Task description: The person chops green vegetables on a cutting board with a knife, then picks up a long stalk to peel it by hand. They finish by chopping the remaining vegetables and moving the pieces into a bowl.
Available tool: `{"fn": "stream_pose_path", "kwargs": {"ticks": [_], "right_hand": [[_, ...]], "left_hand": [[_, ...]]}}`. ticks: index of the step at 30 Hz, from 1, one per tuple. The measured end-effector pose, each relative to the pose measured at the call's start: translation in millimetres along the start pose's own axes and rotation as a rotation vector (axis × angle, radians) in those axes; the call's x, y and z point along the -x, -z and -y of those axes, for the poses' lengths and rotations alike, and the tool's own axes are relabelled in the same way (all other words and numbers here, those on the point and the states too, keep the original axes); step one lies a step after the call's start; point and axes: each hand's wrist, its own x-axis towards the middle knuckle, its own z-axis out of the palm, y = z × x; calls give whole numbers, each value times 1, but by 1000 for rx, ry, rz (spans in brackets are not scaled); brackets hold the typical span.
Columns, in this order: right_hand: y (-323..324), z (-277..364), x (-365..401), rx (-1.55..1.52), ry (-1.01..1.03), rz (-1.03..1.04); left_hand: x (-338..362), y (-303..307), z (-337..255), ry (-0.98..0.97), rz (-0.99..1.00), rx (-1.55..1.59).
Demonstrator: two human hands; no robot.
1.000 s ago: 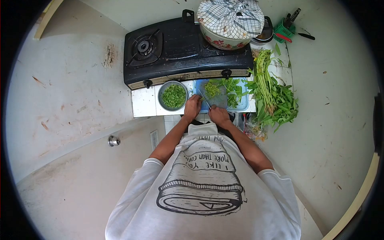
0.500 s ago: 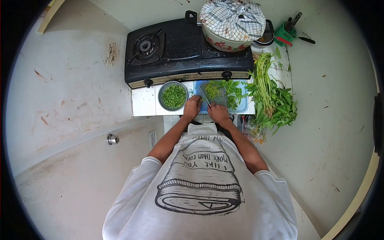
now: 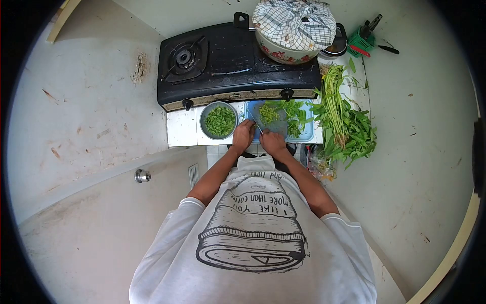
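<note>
My right hand [image 3: 273, 142] is closed around a knife [image 3: 259, 127], its thin blade pointing away from me toward my left fingers. Just left of the blade, my left hand [image 3: 244, 133] has its fingers drawn together; what they pinch is too small to make out. Both hands are over the near edge of a blue tray [image 3: 310, 133]. Finely cut green pieces [image 3: 269, 114] lie on its grey surface, with leafy stems [image 3: 293, 114] to their right. Beside my left hand stands a round grey bowl [image 3: 203, 133] full of chopped greens [image 3: 220, 120].
Behind the tray is a black gas stove [image 3: 228, 61] bearing a flowered pot [image 3: 288, 57] under a checked cloth [image 3: 296, 25]. A large bunch of leafy greens [image 3: 349, 121] lies at the right, hanging over the counter edge. A green basket [image 3: 360, 43] holds utensils.
My right hand has shifted slightly left, closer to my left hand, and the knife has moved and turned a little with it. My left hand stays nearly in place.
</note>
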Motion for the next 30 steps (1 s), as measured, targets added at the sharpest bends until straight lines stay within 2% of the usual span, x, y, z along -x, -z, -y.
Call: {"fn": "stream_pose_path", "kwargs": {"ticks": [10,13,19,24,27,30], "right_hand": [[7,-4,23,44,-7,91],[-2,1,11,-27,-9,-27],[6,-4,17,-6,-4,35],[12,-17,29,-34,-9,-20],[12,-15,24,-39,5,-31],[15,-6,24,-48,20,-21]], "left_hand": [[3,2,-3,-17,-4,25],[1,0,-1,-25,-20,36],[1,2,-3,-20,-29,55],[2,-2,1,-7,-59,118],[1,0,4,-97,-66,-26],[3,-1,4,-55,-41,-32]]}}
